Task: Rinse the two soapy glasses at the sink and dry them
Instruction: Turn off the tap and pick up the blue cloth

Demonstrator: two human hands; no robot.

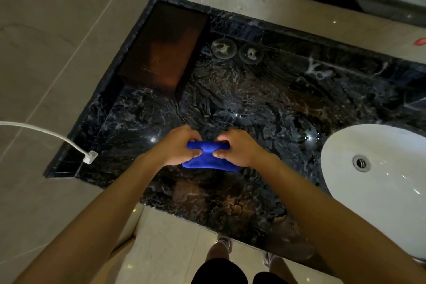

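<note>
Blue cloth (208, 162), folded into a thick pad, sits near the front edge of the counter (253, 99), about midway between its left end and the sink (380, 191). Both hands pinch it. The left hand (177, 148) takes the cloth's left half and the right hand (239, 151) its right half, thumbs on the near side almost meeting, fingers curled over the far side. Whether the cloth rests on the stone or is held just above it cannot be told.

The two glasses (223, 48) stand well apart from the hands, close to the counter's back edge. Seen from above, they are side by side and nearly touching, the right-hand one (251, 53) a little nearer. Whitish flecks show inside each.

Just left of them a brown box (161, 48) fills the back left corner, its long side running along the counter's left edge. A wide stretch of wet, dark marble lies open between the cloth and the glasses.

The white sink is set into the counter's right part, its rim near the right forearm. A white cable (46, 132) ends in a plug at the front left corner.
</note>
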